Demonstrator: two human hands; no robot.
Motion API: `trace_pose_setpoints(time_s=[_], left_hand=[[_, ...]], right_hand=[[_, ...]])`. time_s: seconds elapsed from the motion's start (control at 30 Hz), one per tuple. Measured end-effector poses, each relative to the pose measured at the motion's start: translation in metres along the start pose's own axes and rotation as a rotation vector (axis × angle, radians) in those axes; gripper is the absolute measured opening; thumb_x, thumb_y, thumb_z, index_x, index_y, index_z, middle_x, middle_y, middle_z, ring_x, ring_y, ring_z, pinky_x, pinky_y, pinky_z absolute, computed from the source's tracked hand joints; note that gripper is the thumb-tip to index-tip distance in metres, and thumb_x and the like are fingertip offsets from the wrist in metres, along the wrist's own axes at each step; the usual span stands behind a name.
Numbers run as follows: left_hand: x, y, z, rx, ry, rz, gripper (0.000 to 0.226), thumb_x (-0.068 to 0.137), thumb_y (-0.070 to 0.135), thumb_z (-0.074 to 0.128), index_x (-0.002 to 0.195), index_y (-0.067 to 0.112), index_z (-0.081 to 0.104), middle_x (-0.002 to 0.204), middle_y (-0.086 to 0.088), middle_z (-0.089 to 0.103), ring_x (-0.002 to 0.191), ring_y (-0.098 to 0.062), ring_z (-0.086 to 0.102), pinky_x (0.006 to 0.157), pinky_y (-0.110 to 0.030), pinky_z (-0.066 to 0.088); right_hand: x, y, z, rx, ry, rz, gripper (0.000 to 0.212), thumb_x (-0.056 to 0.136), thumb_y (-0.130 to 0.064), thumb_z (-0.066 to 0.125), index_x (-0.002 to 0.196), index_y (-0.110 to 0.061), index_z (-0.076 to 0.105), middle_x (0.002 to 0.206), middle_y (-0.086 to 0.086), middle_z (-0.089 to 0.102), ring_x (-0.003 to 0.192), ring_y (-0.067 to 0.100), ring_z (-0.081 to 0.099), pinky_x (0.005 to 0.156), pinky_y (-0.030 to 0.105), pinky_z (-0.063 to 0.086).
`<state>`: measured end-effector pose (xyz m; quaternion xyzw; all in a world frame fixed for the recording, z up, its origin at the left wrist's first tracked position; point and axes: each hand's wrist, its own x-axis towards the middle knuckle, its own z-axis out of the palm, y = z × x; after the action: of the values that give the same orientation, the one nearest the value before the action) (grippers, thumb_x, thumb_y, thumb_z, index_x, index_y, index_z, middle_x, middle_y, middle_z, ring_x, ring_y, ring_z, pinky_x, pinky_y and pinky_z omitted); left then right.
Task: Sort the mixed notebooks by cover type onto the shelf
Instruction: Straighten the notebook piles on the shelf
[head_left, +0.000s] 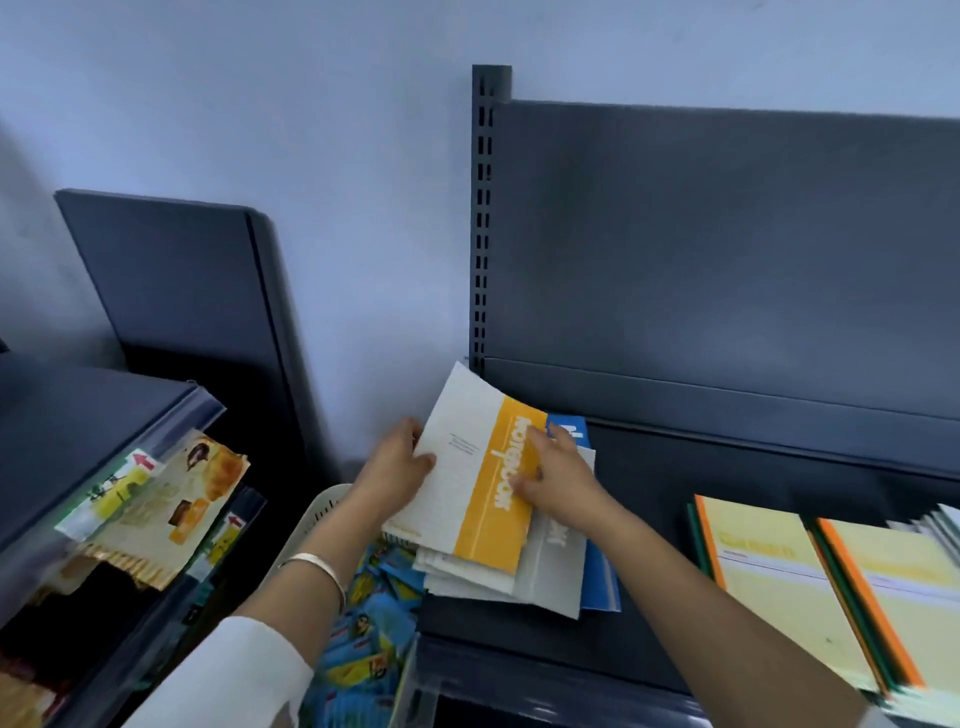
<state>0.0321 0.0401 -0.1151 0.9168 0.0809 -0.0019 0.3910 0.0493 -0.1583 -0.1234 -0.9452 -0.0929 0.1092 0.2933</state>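
On the dark metal shelf (675, 499), my left hand (397, 462) pinches the edge of a thin white-and-yellow notebook (467, 483) — thumb on top. It lies tilted on a messy pile (550, 566) of soft paper notebooks. My right hand (558, 475) presses flat on its yellow stripe. Further right lie pale yellow notebooks (769, 566) with orange spines.

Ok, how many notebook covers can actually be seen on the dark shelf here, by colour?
white notebook with yellow band: 1
grey notebook: 1
blue notebook: 1
pale yellow notebooks with orange spines: 2
Total: 5 covers showing; the layers beneath them are too blurred to count.
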Motion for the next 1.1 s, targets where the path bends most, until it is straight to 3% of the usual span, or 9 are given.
trace_pose_setpoints(time_s=[0.13,0.23,0.3,0.47,0.6,0.67,0.8,1.0,1.1], left_hand=[[0.001,0.020,-0.010,-0.161,0.084,0.140,0.011,0.096,0.010,0.047,0.101,0.014,0.038,0.101,-0.003,0.049,0.089,-0.020,0.050,0.059,-0.025,0.035],[0.004,0.030,-0.007,-0.334,0.094,0.125,0.010,0.096,0.012,0.045,0.104,0.016,0.039,0.105,-0.005,0.054,0.092,-0.023,0.054,0.066,-0.027,0.039],[0.003,0.035,-0.003,-0.419,0.093,0.087,0.010,0.097,0.014,0.043,0.107,0.016,0.039,0.106,-0.005,0.056,0.089,-0.022,0.056,0.063,-0.027,0.044],[0.008,0.028,0.012,-0.350,-0.021,0.048,0.011,0.099,0.021,0.041,0.108,0.018,0.047,0.113,-0.007,0.059,0.097,-0.021,0.055,0.081,-0.034,0.046],[0.010,0.013,0.021,-0.117,-0.140,-0.109,0.047,0.094,0.027,0.053,0.137,0.013,0.040,0.136,-0.010,0.049,0.118,-0.028,0.051,0.098,-0.040,0.045],[0.005,0.009,0.025,-0.088,-0.223,-0.162,0.058,0.092,0.028,0.057,0.141,0.009,0.034,0.137,-0.011,0.048,0.120,-0.028,0.051,0.092,-0.034,0.046],[0.004,0.006,0.029,-0.105,-0.252,-0.153,0.043,0.092,0.027,0.058,0.129,0.009,0.047,0.127,-0.008,0.057,0.112,-0.025,0.056,0.080,-0.030,0.045],[0.007,0.003,0.025,-0.025,-0.200,-0.116,0.029,0.094,0.021,0.054,0.120,0.010,0.050,0.120,-0.007,0.058,0.109,-0.025,0.056,0.080,-0.031,0.047],[0.004,0.001,0.024,0.161,-0.092,-0.047,0.033,0.092,0.027,0.056,0.121,0.014,0.048,0.123,-0.006,0.051,0.113,-0.027,0.050,0.090,-0.039,0.047]], right_hand=[[-0.007,-0.004,-0.008,0.323,0.225,0.055,0.062,0.091,-0.027,0.061,0.144,-0.018,0.030,0.131,0.004,0.053,0.108,0.013,0.053,0.089,0.028,0.043],[-0.011,-0.006,-0.013,0.688,0.260,0.176,0.071,0.091,-0.025,0.062,0.149,-0.014,0.022,0.126,0.010,0.058,0.113,0.024,0.058,0.095,0.039,0.048],[-0.013,-0.007,-0.012,0.818,0.198,0.199,0.046,0.092,-0.019,0.060,0.134,-0.017,0.042,0.124,0.012,0.060,0.107,0.025,0.062,0.090,0.042,0.053],[-0.018,0.001,-0.022,0.710,0.374,0.220,0.015,0.097,-0.013,0.049,0.109,-0.022,0.045,0.114,0.005,0.060,0.099,0.020,0.059,0.079,0.036,0.050],[-0.023,0.010,-0.036,0.579,0.499,0.227,0.014,0.099,-0.013,0.043,0.110,-0.020,0.045,0.111,0.002,0.057,0.096,0.019,0.056,0.078,0.035,0.045],[-0.025,0.012,-0.038,0.567,0.520,0.236,0.016,0.099,-0.013,0.043,0.114,-0.017,0.047,0.110,0.001,0.057,0.095,0.018,0.055,0.077,0.033,0.042],[-0.028,0.016,-0.036,0.569,0.532,0.259,0.018,0.099,-0.013,0.043,0.117,-0.015,0.047,0.107,-0.001,0.056,0.094,0.017,0.054,0.077,0.033,0.042],[-0.031,0.016,-0.030,0.539,0.522,0.278,0.022,0.100,-0.015,0.043,0.121,-0.014,0.047,0.109,0.001,0.056,0.096,0.018,0.055,0.080,0.034,0.045],[-0.035,0.018,-0.030,0.483,0.512,0.278,0.023,0.100,-0.016,0.042,0.123,-0.013,0.045,0.107,-0.001,0.054,0.094,0.017,0.054,0.079,0.033,0.044]])
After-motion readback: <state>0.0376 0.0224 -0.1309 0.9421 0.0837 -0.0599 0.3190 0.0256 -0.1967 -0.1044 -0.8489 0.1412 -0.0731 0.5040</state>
